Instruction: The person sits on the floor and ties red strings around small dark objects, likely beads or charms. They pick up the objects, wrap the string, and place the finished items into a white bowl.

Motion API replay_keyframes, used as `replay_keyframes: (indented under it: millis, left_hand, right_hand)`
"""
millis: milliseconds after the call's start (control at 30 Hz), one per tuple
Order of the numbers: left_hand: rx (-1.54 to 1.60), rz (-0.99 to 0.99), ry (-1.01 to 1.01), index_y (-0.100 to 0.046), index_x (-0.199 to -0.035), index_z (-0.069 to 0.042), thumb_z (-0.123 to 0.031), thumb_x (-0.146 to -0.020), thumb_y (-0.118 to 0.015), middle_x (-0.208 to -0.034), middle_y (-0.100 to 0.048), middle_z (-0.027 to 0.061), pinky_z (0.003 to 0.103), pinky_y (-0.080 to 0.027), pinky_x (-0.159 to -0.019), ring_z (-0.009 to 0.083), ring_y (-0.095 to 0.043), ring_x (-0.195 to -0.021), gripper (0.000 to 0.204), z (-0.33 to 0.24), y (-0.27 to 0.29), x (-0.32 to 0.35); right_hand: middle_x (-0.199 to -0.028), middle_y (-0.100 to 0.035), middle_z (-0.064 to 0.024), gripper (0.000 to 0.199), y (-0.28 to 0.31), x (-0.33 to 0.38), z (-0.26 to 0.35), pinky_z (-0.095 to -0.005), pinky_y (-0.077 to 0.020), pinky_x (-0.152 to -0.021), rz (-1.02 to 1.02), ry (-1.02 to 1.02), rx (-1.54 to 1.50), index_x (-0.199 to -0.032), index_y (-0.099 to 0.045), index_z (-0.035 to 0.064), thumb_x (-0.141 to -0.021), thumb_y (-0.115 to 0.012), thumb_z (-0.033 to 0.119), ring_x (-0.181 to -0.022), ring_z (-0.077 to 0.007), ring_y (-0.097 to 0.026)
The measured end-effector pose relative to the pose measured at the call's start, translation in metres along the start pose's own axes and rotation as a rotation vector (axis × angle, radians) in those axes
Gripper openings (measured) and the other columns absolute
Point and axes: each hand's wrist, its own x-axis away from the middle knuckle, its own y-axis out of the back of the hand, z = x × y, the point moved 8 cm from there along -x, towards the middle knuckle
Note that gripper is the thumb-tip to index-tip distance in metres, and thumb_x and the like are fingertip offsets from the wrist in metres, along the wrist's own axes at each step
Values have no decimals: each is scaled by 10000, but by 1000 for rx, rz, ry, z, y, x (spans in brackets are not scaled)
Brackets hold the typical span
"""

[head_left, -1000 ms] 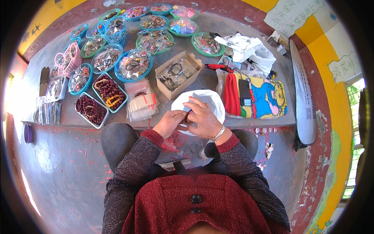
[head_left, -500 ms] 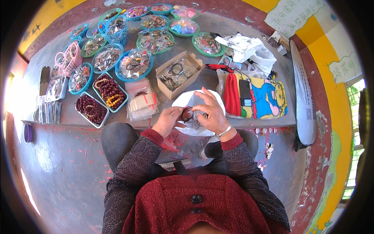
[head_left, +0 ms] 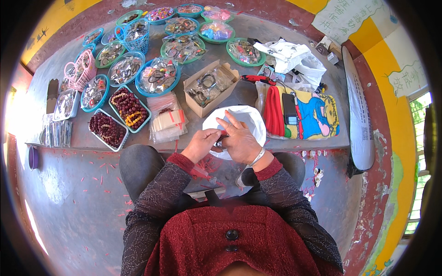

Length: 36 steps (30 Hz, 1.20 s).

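My left hand [head_left: 200, 144] and my right hand [head_left: 243, 144] meet above my lap, fingertips together. Between them is a small dark cord loop [head_left: 219, 141], mostly covered by the fingers. The left hand pinches it with thumb and forefinger. My right thumb and forefinger seem closed on the same loop, while other right fingers stretch up and away. Directly behind the hands lies a white plastic bag [head_left: 254, 120], its mouth spread wide. A silvery bangle [head_left: 258, 157] circles my right wrist.
A cardboard box [head_left: 199, 101] of bagged cords stands beyond the bag. Left are trays of dark red beads [head_left: 107, 130], flat clear bags [head_left: 166, 122] and several baskets [head_left: 158, 77]. A folded colourful towel [head_left: 317, 117] with a black phone [head_left: 289, 108] sits right.
My right hand has moved left, closing against the left hand. The dark loop, seen as an open ring before, is now largely hidden by the fingers.
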Motion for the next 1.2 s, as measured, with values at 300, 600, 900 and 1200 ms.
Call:
replay_keyframes:
  millis: [300,600,900,1200]
  left_hand:
    - [122,-122,-11,-525,-1154,37,-195,-945,-407,-1025,-610,109,281,-533,-700,177,-608,-926,333,-1,9,-1]
    - [-282,-114,-186,-592,-1096,4,-175,-933,-438,-858,-605,70,241,-504,-579,83,-550,-666,287,-22,4,5]
    - [-178,-400,-263,-609,-1032,22,-247,-947,-398,-984,-618,83,237,-470,-573,107,-560,-744,352,-26,43,5]
    - [-230,-373,-353,-623,-994,28,-181,-904,-456,-932,-650,98,263,-497,-655,137,-607,-778,282,-29,36,5]
  right_hand:
    - [-904,-609,-138,248,40,7,-32,-371,-453,-770,-425,-249,-299,-918,-586,33,-697,-657,122,-871,-317,-572]
    - [-703,-586,-93,108,13,12,-46,-288,-438,-561,-302,-325,-401,-812,-617,8,-778,-637,108,-626,-212,-573]
    - [-696,-582,-101,43,44,12,-25,-328,-448,-569,-426,-173,-85,-733,-585,16,-721,-621,34,-650,-276,-574]
    - [-645,-575,-117,83,35,16,-40,-318,-440,-533,-419,-319,-229,-692,-593,19,-737,-612,86,-585,-268,-572]
